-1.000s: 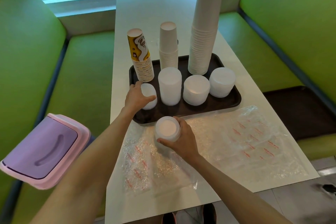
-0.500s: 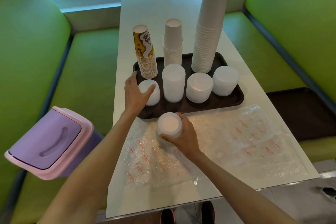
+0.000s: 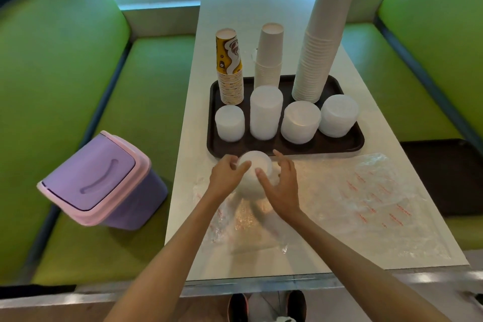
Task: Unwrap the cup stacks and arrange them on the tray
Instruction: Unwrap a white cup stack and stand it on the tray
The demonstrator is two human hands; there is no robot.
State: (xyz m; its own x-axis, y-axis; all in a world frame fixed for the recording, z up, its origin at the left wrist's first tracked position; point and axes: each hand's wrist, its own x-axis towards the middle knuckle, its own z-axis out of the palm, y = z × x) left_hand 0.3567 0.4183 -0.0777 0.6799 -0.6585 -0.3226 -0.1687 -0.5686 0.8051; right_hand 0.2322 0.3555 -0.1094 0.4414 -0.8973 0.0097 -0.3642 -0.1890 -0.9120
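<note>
A dark brown tray [image 3: 339, 149] on the white table carries a yellow patterned cup stack [image 3: 230, 73], a short white cup stack [image 3: 269, 60], a very tall white cup stack [image 3: 321, 42] and several white lid stacks, the leftmost [image 3: 230, 123]. Just in front of the tray another white stack [image 3: 252, 183] stands on crumpled clear wrap [image 3: 248, 222]. My left hand [image 3: 226, 176] pinches its upper left edge. My right hand [image 3: 282, 185] curls round its right side, thumb on the front.
A second sheet of clear wrap with red print [image 3: 379, 198] lies flat to the right. A purple swing-lid bin [image 3: 104, 180] sits on the left green bench. Another dark tray [image 3: 444, 172] lies on the right bench.
My left hand left the small lid stack on the tray and came back to the white stack in front of it, which my right hand keeps holding.
</note>
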